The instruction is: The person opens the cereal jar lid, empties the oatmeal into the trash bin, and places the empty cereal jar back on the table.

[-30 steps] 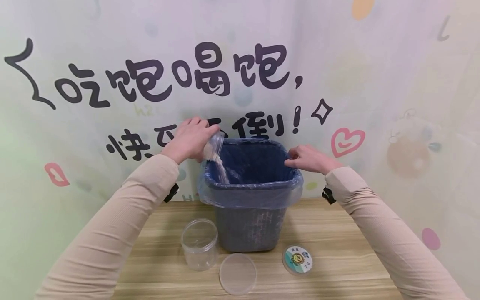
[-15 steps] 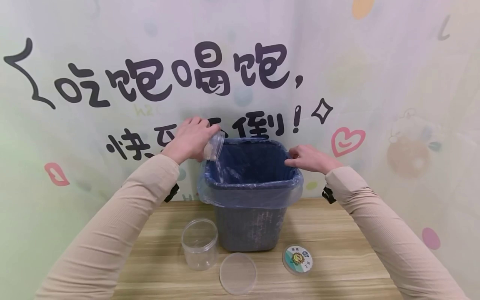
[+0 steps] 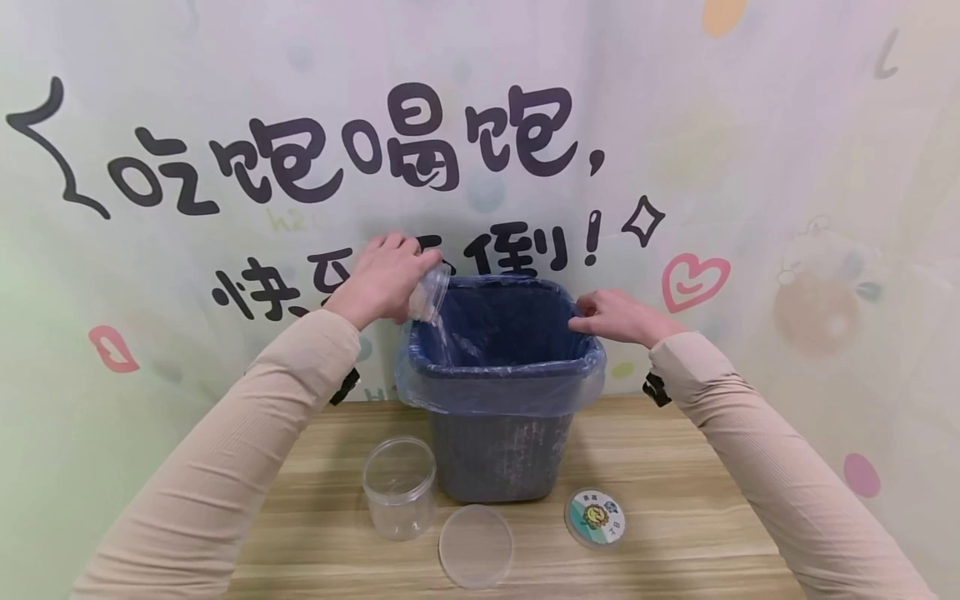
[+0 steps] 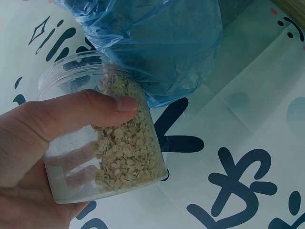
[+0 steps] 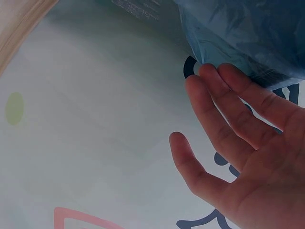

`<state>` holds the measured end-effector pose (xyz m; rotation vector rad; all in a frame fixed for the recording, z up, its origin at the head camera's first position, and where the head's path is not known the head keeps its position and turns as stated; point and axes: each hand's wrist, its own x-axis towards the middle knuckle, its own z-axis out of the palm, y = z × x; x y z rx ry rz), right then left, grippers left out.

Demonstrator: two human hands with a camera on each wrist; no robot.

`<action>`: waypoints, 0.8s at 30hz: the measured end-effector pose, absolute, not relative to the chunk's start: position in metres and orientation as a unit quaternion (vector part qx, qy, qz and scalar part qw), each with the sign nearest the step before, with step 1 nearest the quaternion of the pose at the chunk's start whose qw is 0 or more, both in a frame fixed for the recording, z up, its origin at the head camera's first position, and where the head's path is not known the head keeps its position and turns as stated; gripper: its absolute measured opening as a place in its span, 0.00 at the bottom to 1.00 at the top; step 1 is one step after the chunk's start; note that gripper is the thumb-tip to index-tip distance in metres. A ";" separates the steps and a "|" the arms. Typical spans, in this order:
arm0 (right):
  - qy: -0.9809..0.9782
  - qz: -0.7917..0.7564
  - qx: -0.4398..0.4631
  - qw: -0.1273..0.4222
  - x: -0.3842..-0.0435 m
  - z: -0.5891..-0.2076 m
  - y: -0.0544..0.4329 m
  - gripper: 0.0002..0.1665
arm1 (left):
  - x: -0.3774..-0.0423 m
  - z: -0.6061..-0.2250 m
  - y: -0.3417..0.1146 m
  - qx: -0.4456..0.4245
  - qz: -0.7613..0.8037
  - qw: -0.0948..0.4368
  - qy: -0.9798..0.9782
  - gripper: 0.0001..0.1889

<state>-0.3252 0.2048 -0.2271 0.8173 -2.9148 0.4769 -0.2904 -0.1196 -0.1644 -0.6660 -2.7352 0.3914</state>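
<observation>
My left hand (image 3: 386, 275) grips a clear plastic jar (image 4: 128, 157) partly filled with oat flakes. The jar is tipped over the left rim of a dark trash can (image 3: 498, 454), its mouth facing inward. A thin trickle of oats (image 3: 442, 333) drops inside. A blue plastic bag (image 3: 502, 393) lines the can and folds down over its rim. At the right rim, my right hand (image 3: 618, 317) holds the edge, thumb toward the inside. Its fingers (image 5: 228, 114) lie along the outside of the bag in the right wrist view, with the thumb hidden there.
An open clear jar (image 3: 400, 492) stands on the wooden table (image 3: 675, 533), left of the can. In front lies a translucent round lid (image 3: 476, 546). A round lid with a colored label (image 3: 595, 518) is at the right. A printed cloth backdrop (image 3: 480, 50) hangs right behind.
The stream of oats from the tilted jar has thinned from a thick flow to a trickle. Both hands and the trash can have stayed in nearly the same place.
</observation>
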 end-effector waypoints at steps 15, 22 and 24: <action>-0.952 0.158 0.260 0.036 -0.324 -0.227 0.204 0.13 | -0.289 -0.166 -0.121 -0.238 0.132 0.155 -0.950 0.47; -0.951 0.160 0.262 0.040 -0.325 -0.228 0.204 0.13 | -0.289 -0.166 -0.121 -0.239 0.129 0.156 -0.950 0.47; -0.951 0.161 0.263 0.040 -0.325 -0.228 0.204 0.13 | -0.289 -0.166 -0.121 -0.240 0.129 0.157 -0.949 0.47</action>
